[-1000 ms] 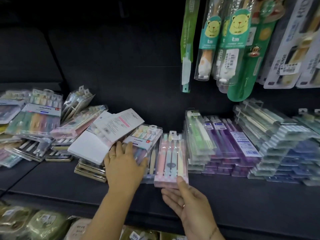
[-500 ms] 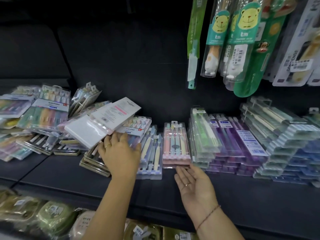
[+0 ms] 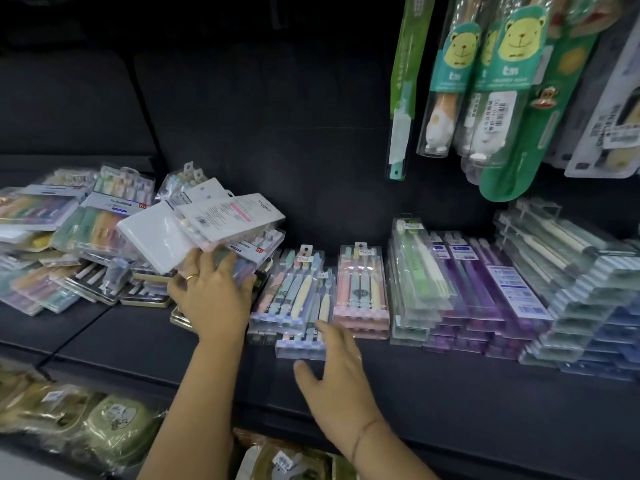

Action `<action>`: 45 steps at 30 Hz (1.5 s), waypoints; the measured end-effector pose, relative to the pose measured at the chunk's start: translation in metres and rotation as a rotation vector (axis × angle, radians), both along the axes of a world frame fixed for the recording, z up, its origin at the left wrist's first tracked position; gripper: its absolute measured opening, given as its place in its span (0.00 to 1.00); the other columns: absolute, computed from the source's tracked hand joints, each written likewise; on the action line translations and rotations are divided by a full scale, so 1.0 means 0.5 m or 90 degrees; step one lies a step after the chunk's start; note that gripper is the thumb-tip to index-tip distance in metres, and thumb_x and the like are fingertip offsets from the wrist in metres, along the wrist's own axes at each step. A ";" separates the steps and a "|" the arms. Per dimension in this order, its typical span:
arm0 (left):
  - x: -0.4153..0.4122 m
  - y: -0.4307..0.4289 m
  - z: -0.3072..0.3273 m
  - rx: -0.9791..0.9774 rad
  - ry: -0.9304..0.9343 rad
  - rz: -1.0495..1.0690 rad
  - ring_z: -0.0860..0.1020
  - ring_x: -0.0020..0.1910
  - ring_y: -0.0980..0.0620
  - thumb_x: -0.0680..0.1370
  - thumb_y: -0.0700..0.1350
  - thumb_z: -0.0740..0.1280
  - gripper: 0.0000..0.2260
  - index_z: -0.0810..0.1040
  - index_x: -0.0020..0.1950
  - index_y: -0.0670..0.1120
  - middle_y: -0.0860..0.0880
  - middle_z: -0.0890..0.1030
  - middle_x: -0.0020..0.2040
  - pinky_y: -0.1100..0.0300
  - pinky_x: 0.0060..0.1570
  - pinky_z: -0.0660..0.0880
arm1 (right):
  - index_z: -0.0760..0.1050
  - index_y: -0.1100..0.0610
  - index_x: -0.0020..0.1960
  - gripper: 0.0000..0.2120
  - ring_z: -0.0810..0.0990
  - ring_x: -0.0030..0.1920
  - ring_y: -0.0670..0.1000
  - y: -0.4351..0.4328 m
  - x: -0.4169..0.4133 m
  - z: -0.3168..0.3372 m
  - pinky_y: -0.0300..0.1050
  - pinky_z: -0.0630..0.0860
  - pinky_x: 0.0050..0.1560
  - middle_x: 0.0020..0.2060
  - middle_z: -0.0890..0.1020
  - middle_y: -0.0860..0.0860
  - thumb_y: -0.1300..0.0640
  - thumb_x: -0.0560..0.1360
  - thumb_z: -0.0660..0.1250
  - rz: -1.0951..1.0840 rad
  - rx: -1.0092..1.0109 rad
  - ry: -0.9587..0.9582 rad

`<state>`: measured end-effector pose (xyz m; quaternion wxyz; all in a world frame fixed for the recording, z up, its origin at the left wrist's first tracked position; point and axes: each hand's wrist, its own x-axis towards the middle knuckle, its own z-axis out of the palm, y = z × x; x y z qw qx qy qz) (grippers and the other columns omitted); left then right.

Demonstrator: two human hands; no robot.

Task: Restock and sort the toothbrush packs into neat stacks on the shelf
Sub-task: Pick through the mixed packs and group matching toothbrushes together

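Observation:
My left hand point(image 3: 211, 296) grips the near edge of a tilted bundle of white-backed toothbrush packs point(image 3: 194, 230) and holds it up over a messy pile point(image 3: 52, 244) on the dark shelf point(image 3: 450, 386). My right hand point(image 3: 332, 372) is open with its fingers spread. Its fingertips touch the front of a blue-checked pack of pastel brushes point(image 3: 301, 344) that juts out from a loose stack point(image 3: 294, 299). Right beside that stack a neat stack of pink packs point(image 3: 362, 299) lies flat.
To the right stand a clear-and-green stack point(image 3: 415, 271), a purple stack point(image 3: 485, 299) and stepped clear stacks point(image 3: 571, 289). Children's brushes point(image 3: 460, 81) hang above at the right. Green packets point(image 3: 114, 424) lie on the lower shelf.
My right hand let go of the pink pack, now flat on its stack, and moved left to the blue-checked pack. My left hand has lifted the white-backed packs.

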<state>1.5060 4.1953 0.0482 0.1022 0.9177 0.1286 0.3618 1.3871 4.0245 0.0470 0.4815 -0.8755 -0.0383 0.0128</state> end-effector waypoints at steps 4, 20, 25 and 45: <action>0.009 0.011 0.004 0.054 0.088 -0.056 0.57 0.76 0.40 0.74 0.64 0.67 0.29 0.75 0.70 0.50 0.40 0.69 0.73 0.37 0.68 0.53 | 0.39 0.41 0.78 0.35 0.42 0.78 0.53 0.012 0.022 -0.018 0.48 0.47 0.77 0.78 0.41 0.43 0.47 0.81 0.59 0.069 -0.180 -0.012; -0.030 -0.008 0.057 -0.105 -0.147 -0.098 0.72 0.58 0.37 0.70 0.51 0.76 0.23 0.74 0.58 0.41 0.39 0.75 0.57 0.43 0.55 0.67 | 0.77 0.47 0.52 0.23 0.78 0.45 0.52 0.054 0.053 -0.036 0.47 0.76 0.41 0.44 0.79 0.47 0.43 0.61 0.79 -0.145 -0.301 -0.231; 0.006 -0.023 0.031 0.065 0.062 -0.255 0.65 0.73 0.38 0.73 0.59 0.71 0.30 0.74 0.70 0.44 0.41 0.69 0.73 0.38 0.66 0.64 | 0.67 0.44 0.69 0.20 0.66 0.66 0.50 0.025 0.051 -0.046 0.45 0.63 0.63 0.64 0.69 0.45 0.45 0.78 0.63 -0.089 -0.210 -0.210; 0.030 0.003 0.000 0.043 -0.055 -0.122 0.69 0.70 0.39 0.72 0.47 0.75 0.20 0.81 0.62 0.42 0.41 0.76 0.68 0.41 0.60 0.67 | 0.53 0.43 0.78 0.30 0.56 0.75 0.51 -0.025 -0.008 -0.024 0.44 0.50 0.73 0.75 0.60 0.44 0.37 0.77 0.49 0.015 -0.285 -0.237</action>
